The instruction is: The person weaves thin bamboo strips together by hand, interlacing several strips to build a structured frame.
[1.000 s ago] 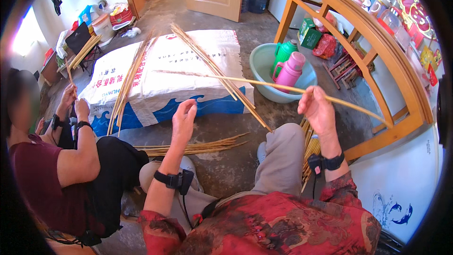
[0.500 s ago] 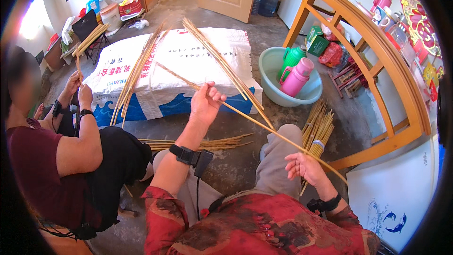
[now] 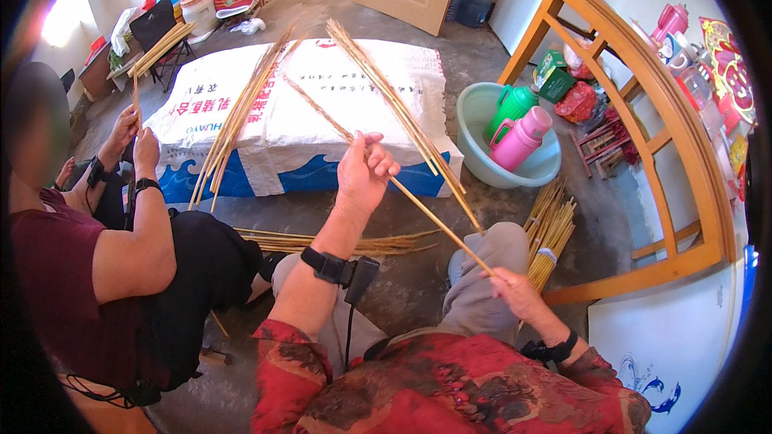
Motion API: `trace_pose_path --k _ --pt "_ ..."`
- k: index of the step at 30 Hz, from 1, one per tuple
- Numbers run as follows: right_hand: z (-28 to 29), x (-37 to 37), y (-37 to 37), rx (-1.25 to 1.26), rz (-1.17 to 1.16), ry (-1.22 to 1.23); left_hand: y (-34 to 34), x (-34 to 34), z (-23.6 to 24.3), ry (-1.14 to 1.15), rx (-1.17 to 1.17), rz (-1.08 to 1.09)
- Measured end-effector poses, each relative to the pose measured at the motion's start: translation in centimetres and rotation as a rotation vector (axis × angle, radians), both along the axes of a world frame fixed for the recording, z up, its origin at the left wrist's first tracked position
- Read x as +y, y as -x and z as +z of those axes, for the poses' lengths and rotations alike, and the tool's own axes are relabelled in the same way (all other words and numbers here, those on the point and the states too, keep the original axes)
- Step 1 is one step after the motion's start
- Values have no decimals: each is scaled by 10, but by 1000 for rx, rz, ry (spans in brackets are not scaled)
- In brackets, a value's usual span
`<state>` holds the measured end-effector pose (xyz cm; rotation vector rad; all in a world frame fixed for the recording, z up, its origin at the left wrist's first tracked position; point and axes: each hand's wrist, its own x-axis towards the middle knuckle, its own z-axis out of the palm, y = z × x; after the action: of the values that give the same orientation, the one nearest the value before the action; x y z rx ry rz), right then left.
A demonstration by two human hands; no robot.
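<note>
A long, thin dried stalk slants across in front of me, its frayed tip pointing up and away to the left. My left hand pinches it about midway, above the near edge of a covered surface. Lower down, above my right knee, my right hand has its fingers closed round the thick end. A white and blue woven sack covers the surface ahead. On it lie two loose bunches of similar stalks, the left bunch and the right bunch.
Tied stalks stand by my right knee, and more stalks lie on the floor. A co-worker at left holds a stalk bunch. A basin with two flasks and a wooden frame are at right.
My right hand, open beside the stalk before, has closed round its thick end. The view has shifted slightly, while my left hand keeps its pinch.
</note>
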<state>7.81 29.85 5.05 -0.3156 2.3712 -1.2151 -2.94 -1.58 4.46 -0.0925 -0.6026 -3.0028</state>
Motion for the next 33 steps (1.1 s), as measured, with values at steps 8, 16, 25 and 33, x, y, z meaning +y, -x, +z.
trace_pose_path --k 8,16,25,33 --pt "29 39 11 432 -8 -165 4 2 -1 5 -197 153" --pt "15 84 8 688 -62 -351 18 -8 1 9 -289 200" --pt "11 106 11 851 -62 -379 27 -29 -3 111 -342 13" --pt "13 107 22 920 -7 -391 25 -47 0 358 -252 -274"
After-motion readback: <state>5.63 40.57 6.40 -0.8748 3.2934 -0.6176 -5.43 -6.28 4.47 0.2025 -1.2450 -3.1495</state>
